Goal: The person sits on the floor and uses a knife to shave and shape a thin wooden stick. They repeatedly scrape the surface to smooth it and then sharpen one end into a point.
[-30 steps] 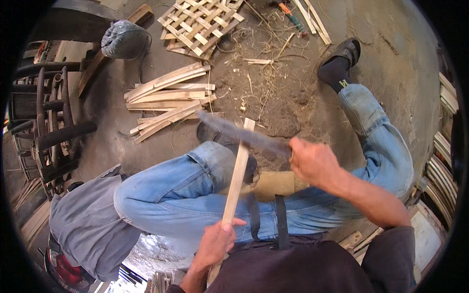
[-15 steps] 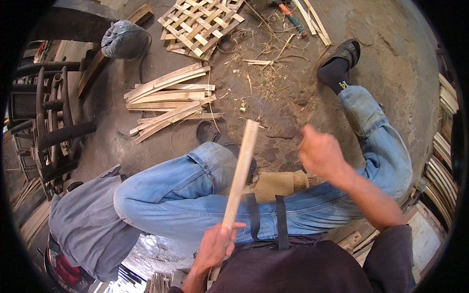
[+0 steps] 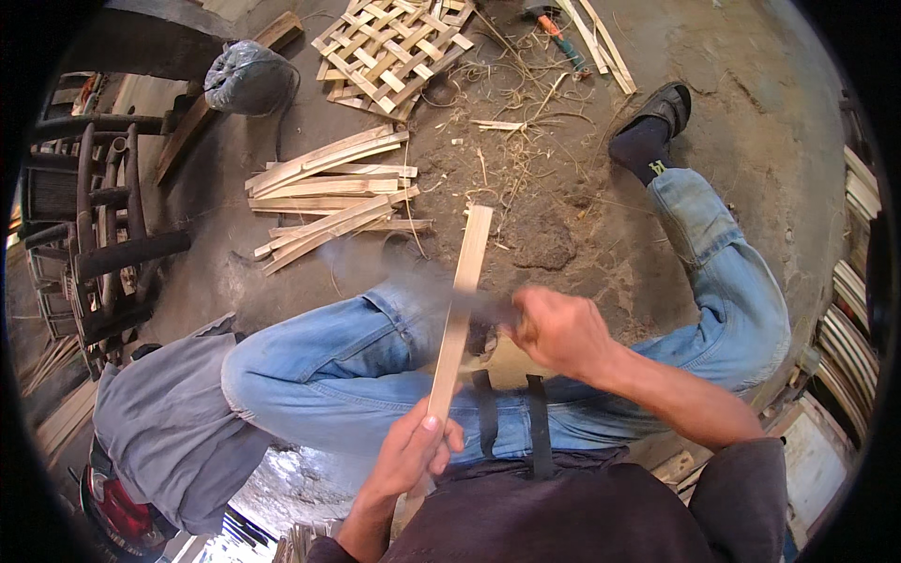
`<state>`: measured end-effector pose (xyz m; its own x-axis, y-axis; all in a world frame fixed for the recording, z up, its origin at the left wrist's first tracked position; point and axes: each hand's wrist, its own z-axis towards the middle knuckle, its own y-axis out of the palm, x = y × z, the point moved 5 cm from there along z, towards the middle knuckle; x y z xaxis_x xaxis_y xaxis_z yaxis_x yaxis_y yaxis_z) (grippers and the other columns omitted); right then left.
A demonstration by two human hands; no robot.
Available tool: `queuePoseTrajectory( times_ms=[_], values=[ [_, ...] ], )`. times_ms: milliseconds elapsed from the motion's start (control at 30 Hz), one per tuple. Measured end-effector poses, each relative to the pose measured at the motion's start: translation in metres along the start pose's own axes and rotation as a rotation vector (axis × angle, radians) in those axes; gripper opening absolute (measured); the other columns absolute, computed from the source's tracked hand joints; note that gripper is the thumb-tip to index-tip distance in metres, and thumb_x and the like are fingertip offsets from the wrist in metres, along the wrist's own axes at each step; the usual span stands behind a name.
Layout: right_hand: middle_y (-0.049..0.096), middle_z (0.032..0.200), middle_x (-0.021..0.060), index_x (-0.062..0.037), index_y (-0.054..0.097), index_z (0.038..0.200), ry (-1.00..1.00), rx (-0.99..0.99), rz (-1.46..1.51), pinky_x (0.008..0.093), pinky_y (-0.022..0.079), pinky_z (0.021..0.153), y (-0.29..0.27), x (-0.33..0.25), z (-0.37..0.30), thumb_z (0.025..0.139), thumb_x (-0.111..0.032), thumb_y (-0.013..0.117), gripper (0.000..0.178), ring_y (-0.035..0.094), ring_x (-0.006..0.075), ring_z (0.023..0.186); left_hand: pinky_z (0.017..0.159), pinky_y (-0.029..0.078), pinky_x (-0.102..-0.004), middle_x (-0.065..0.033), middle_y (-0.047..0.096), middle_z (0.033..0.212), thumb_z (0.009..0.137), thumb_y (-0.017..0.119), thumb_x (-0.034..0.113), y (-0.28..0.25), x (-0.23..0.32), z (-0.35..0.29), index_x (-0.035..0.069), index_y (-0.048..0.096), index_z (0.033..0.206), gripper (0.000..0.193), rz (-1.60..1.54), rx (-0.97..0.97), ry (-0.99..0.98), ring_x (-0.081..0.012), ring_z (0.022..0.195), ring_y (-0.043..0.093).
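Note:
My left hand (image 3: 413,448) is closed around the lower part of a flat pale bamboo strip (image 3: 452,352), thumb along its face. The strip slants up and slightly right from my lap, its far end free above the floor. My right hand (image 3: 566,333) is a fist around the handle of a knife (image 3: 490,308). Motion smears the dark blade, which crosses the strip's upper half; whether it touches cannot be told. Beneath lies a tan pad (image 3: 511,366) on my thigh, with two black straps (image 3: 541,422).
Cut strips (image 3: 328,188) lie piled on the floor, beyond them a woven lattice panel (image 3: 389,52). Shavings (image 3: 526,113) and an orange-and-green handled tool (image 3: 561,42) lie farther out. Dark chair frames (image 3: 117,225) and a grey wrapped bundle (image 3: 246,80) stand left; bundled strips (image 3: 845,347) line the right.
My right hand has swung left and a little down, bringing the knife across the strip. The strip's far end has shifted slightly up; my left hand still grips it.

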<state>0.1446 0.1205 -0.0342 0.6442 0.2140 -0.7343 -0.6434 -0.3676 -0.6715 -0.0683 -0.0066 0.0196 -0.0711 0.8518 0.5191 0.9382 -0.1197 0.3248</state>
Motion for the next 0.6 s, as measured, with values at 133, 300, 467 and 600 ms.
queuePoseTrajectory(
  times_ms=[133, 300, 467, 600],
  values=[
    [0.067, 0.079, 0.0056, -0.001, 0.06, 0.101, 0.543, 0.23, 1.153, 0.0278, 0.051, 0.056, 0.025, 0.01, 0.035, 0.085, -0.017, 0.075, 0.028, 0.063, 0.0139, 0.061, 0.054, 0.042, -0.0211, -0.0082, 0.061, 0.09, 0.106, 0.036, 0.035, 0.014, 0.0, 0.008, 0.001, 0.033, 0.149, 0.054, 0.027, -0.029, -0.039, -0.0079, 0.063, 0.052],
    [0.065, 0.082, 0.0027, -0.0008, 0.06, 0.101, 0.509, 0.31, 1.016, 0.0283, 0.051, 0.062, -0.002, 0.017, 0.078, 0.088, -0.015, 0.073, 0.024, 0.061, 0.0095, 0.07, 0.048, 0.034, -0.0198, -0.0028, 0.054, 0.08, 0.103, 0.044, 0.04, 0.016, -0.015, 0.001, -0.003, 0.039, 0.143, 0.058, -0.28, -0.233, -0.073, -0.0064, 0.055, 0.043],
    [0.067, 0.077, 0.0173, -0.0001, 0.059, 0.096, 0.103, 0.146, -0.048, 0.0388, 0.055, 0.06, -0.021, -0.001, 0.054, 0.086, -0.032, 0.071, 0.036, 0.067, 0.0304, 0.064, 0.048, 0.024, -0.0208, 0.0056, 0.033, 0.074, 0.104, 0.043, 0.034, -0.006, -0.027, -0.006, -0.001, 0.049, 0.13, 0.044, -0.263, -0.078, -0.198, -0.0043, 0.056, 0.027],
    [0.065, 0.078, 0.0163, -0.0028, 0.053, 0.096, 0.102, -0.623, -0.161, 0.051, 0.053, 0.058, 0.016, -0.036, -0.051, 0.09, -0.024, 0.058, 0.023, 0.066, 0.0389, 0.073, 0.048, 0.024, -0.0214, 0.0071, 0.033, 0.073, 0.105, 0.041, 0.033, 0.001, -0.019, 0.01, 0.001, 0.054, 0.122, 0.038, -0.243, 0.012, -0.188, -0.0038, 0.057, 0.028]
  ],
)
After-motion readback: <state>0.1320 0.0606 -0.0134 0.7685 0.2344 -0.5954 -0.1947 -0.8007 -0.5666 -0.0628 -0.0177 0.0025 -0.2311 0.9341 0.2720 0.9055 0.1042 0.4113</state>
